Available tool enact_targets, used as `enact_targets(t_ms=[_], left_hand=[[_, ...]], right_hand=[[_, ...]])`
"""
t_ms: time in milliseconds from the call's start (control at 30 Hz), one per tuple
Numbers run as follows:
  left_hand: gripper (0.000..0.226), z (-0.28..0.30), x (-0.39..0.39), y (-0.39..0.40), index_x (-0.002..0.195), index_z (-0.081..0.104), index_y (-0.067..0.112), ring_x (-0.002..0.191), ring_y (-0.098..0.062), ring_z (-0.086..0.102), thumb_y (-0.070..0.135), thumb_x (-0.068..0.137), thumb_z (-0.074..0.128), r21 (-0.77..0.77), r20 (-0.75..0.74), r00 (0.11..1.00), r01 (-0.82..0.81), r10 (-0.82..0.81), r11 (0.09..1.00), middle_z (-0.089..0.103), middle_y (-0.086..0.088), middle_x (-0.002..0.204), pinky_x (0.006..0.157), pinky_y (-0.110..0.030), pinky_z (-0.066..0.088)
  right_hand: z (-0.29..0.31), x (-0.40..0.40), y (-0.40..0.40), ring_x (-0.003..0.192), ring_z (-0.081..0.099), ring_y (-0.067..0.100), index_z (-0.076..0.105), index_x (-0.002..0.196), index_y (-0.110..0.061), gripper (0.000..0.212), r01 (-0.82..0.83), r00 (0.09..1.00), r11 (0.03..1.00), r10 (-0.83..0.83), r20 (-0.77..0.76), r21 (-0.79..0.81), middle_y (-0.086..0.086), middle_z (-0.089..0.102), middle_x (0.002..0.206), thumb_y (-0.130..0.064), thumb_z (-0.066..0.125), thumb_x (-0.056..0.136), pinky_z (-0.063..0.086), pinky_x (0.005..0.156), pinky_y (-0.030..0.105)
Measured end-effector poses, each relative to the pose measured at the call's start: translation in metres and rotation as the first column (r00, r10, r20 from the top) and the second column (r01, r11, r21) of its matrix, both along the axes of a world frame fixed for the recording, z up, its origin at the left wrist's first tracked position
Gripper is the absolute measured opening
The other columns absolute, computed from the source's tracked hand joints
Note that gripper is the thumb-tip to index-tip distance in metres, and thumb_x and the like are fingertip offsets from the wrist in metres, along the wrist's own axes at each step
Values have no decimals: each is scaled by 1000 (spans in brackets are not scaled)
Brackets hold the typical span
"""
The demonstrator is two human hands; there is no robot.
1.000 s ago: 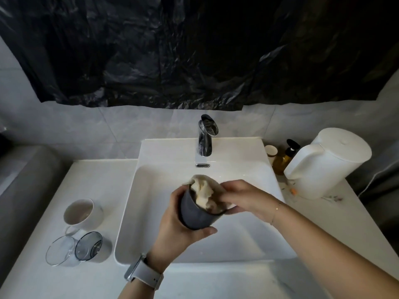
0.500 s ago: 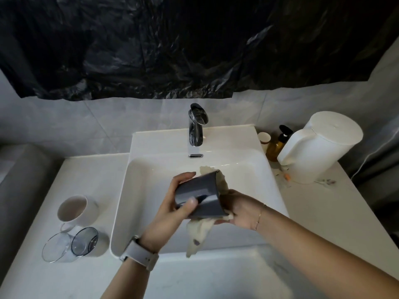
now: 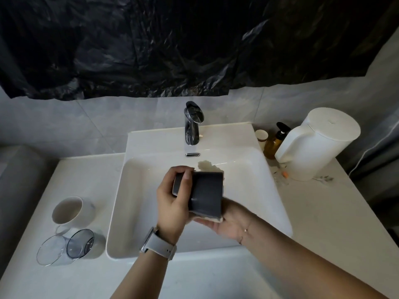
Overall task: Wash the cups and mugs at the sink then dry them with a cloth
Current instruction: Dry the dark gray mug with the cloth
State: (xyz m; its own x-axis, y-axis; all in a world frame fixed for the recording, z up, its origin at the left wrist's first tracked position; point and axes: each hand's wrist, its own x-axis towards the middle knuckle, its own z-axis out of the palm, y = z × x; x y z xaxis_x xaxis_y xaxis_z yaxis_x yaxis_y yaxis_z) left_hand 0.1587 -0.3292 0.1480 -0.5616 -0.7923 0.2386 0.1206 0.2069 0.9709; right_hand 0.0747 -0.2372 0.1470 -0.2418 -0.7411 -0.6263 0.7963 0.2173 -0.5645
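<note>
Drying is the step in hand, by the look of it: the dark cup (image 3: pixel 205 194) is held over the sink (image 3: pixel 267 190), lying on its side. The left hand (image 3: pixel 172 203) grasps its base end, thumb across the dark wall. The right hand (image 3: pixel 228 223) cradles it from below with the cloth (image 3: pixel 208 167) between palm and cup; a pale edge of cloth shows under the cup and a tuft sticks out beyond its far end. Whether the right fingers curl round the cup is hidden, so I cannot tell that grip.

A second ago the cup stood nearly upright with the cloth stuffed into its mouth; half a second ago it had tipped over and the cloth hung loose beneath. Now the cloth is gathered against the outside wall. I judge the inside wiped and the outside being done, so this cup is close to finished.

On the worktop (image 3: pixel 75 169) left of the sink a white mug (image 3: pixel 69 210) stands upright, with two clear tumblers (image 3: pixel 64 247) lying just beside it, touching each other. They have not shifted. The tap (image 3: pixel 192 124) shows no running water.

At right stand a white kettle (image 3: pixel 317 143), an amber pump bottle (image 3: pixel 275 143) and a small paper cup (image 3: pixel 261 135). No brand, label or writing is readable anywhere.
</note>
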Motion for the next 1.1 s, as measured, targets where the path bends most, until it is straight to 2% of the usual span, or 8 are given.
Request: enact_targets(t_ms=[200, 300, 333, 400, 467, 600, 867, 1100], left_hand=[[29, -14, 0, -12, 103, 60, 15, 96, -20, 62, 40, 92, 50, -104, 139, 962, 249, -234, 963, 65, 0, 99, 83, -28, 50], [37, -17, 6, -15, 109, 59, 14, 109, -21, 59, 44, 88, 55, 138, 169, 911, 357, -377, 924, 65, -4, 111, 94, -30, 47], [40, -16, 8, -15, 111, 59, 15, 113, -22, 59, 47, 86, 58, 251, 182, 903, 341, -390, 906, 65, -5, 114, 95, -33, 47], [44, -9, 9, -15, 113, 60, 23, 109, -19, 62, 57, 85, 59, 452, 227, 881, 282, -415, 846, 67, 0, 114, 87, -35, 52], [51, -1, 7, -14, 114, 62, 28, 90, -14, 65, 68, 84, 52, 595, 245, 849, 250, -469, 764, 68, 0, 106, 74, -33, 55], [69, 6, 3, -16, 120, 67, 24, 109, -25, 67, 78, 83, 43, 748, 250, 767, 234, -591, 621, 71, -8, 116, 93, -49, 54], [34, 3, 16, -6, 113, 67, 5, 92, -33, 71, 30, 95, 54, 842, 247, 877, 16, -411, 539, 70, -22, 106, 85, -49, 58], [32, 9, 15, 4, 101, 70, -1, 94, -29, 67, 10, 98, 40, 773, 112, 898, 191, -426, 605, 70, -19, 98, 84, -41, 58]], right_hand=[[-2, -3, 12, 66, 72, 24, 70, 90, -1, 22, 61, 983, 983, -88, 159, 172, 14, 72, 80, -8, 49, 95, 59, 58, 33], [-7, -12, 12, 74, 66, 25, 61, 108, 1, 23, 123, 972, 957, -63, -227, 261, 16, 68, 90, -3, 42, 97, 56, 55, 36], [-9, -18, 14, 75, 63, 25, 64, 97, 1, 21, 160, 888, 947, -15, -460, 277, 16, 65, 84, 1, 44, 93, 53, 56, 35], [-4, -29, 18, 71, 58, 20, 58, 62, -11, 24, 79, 372, 937, 289, -882, 341, 6, 59, 63, 3, 51, 79, 41, 55, 29], [10, -32, 19, 70, 61, 25, 62, 67, -15, 17, -32, -79, 918, 391, -917, 395, 4, 64, 65, -1, 55, 72, 36, 56, 29], [15, -32, 7, 81, 63, 34, 63, 107, -12, 32, -109, -460, 853, 412, -787, 510, 9, 70, 89, -8, 51, 78, 48, 67, 36], [11, -34, 0, 91, 63, 31, 49, 126, -11, 44, -37, -543, 836, 443, -713, 547, 7, 66, 105, -8, 45, 82, 42, 67, 33], [-1, -45, -3, 80, 62, 32, 59, 114, -12, 41, -7, -462, 882, 415, -784, 471, 8, 69, 89, -5, 50, 74, 47, 65, 34]])
